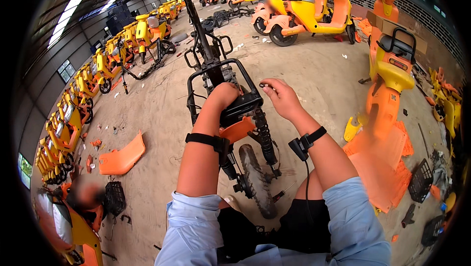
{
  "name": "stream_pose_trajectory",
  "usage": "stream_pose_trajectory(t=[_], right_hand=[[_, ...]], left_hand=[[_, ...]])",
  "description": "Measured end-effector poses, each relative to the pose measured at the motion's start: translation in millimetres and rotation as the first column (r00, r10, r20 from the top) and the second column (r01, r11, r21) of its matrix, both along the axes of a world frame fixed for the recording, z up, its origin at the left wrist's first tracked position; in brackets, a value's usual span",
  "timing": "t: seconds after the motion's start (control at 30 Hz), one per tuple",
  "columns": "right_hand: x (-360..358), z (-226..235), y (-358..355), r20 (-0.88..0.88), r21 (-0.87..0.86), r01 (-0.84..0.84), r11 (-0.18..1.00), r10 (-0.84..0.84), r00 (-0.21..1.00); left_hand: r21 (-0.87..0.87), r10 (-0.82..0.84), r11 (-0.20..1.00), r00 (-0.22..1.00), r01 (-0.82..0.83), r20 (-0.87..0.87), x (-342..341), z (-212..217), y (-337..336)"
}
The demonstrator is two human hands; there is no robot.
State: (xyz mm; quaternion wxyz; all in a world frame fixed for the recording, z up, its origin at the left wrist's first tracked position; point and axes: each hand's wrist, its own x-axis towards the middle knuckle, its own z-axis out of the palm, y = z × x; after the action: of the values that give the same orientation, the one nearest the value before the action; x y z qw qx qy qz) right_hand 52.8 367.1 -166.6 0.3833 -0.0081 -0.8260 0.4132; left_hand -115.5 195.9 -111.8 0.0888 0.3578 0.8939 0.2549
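Note:
In front of me stands a stripped scooter frame (212, 65) of black metal, its rear wheel (257, 180) between my legs. My left hand (225, 94) is curled down inside the black tubular rear rack (240, 64), its fingertips hidden. What it grips, I cannot make out. Just past the rack's right side, my right hand (279, 96) pinches a small dark piece (263, 85), too small to name. Below the rack hangs an orange plastic panel (238, 129), near the right shock absorber (264, 138). Each forearm wears a black strap with a small device.
An orange panel (122, 158) lies on the floor to the left. Rows of yellow-orange scooters (100, 67) line the left wall; more scooters (314, 13) stand at the back right. Orange panels (380, 168) and black baskets (421, 180) lie to the right. A screwdriver-like tool (279, 196) lies beside the wheel.

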Motion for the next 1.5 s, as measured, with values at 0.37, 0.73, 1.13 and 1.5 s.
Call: stream_pose_trajectory(t=[0.37, 0.73, 1.13, 1.5], right_hand=[[7.5, 25.0, -6.5, 0.09, 0.216, -0.068, 0.974, 0.05, 0.995], [-3.1, 27.2, 6.3, 0.007, 0.477, -0.052, 0.877, 0.056, 0.998], [-0.4, 32.8, 1.0, 0.061, 0.456, -0.08, 0.886, 0.059, 0.996], [32.9, 44.7, -42.6, 0.157, 0.604, 0.097, 0.791, -0.238, 0.958]], left_hand=[[0.033, 0.037, 0.999, 0.999, -0.037, -0.018, 0.5, -1.1, -0.2], [-0.048, 0.075, 0.996, 0.997, -0.076, -0.033, 8.8, 4.8, -2.6], [-0.103, 0.107, 0.988, 0.993, -0.113, -0.057, 6.5, 3.9, 1.5], [-0.07, 0.147, 0.986, 0.988, -0.15, -0.039, 11.7, 6.5, -2.6]])
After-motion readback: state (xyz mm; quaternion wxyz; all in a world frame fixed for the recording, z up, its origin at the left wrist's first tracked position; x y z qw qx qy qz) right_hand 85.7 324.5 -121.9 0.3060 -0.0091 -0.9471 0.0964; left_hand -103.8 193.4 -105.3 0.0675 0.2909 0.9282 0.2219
